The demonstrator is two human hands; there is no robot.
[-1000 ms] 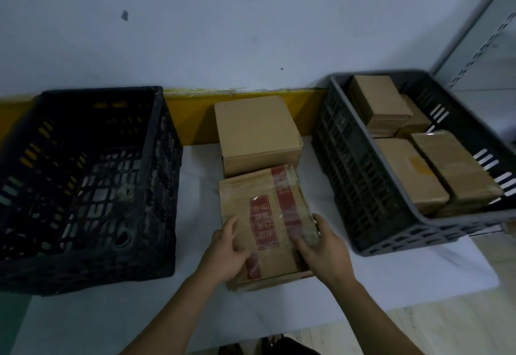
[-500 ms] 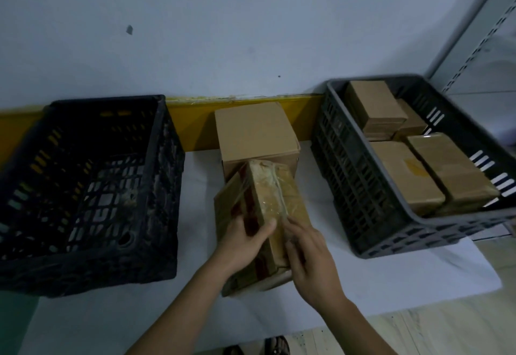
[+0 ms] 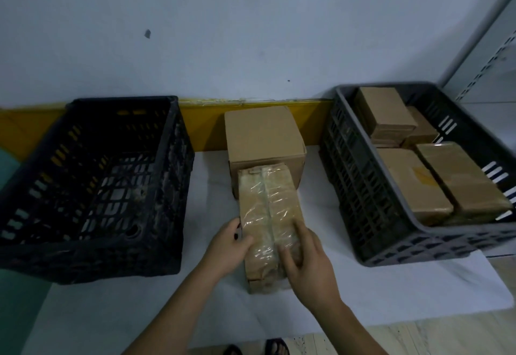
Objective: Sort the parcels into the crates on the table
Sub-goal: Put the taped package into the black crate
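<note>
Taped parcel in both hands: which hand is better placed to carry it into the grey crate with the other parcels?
Probably the right hand: it lies on the taped parcel on the side toward the grey crate. The left hand grips the far side, nearer the black crate.

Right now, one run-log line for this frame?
phase: parcel handling | left hand: holds taped parcel | right hand: holds it | black crate: no parcels visible | grey crate: holds parcels

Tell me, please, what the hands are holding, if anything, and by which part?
Both hold the taped parcel near its front end: left hand on its left edge, right hand across its top and right side.
</note>
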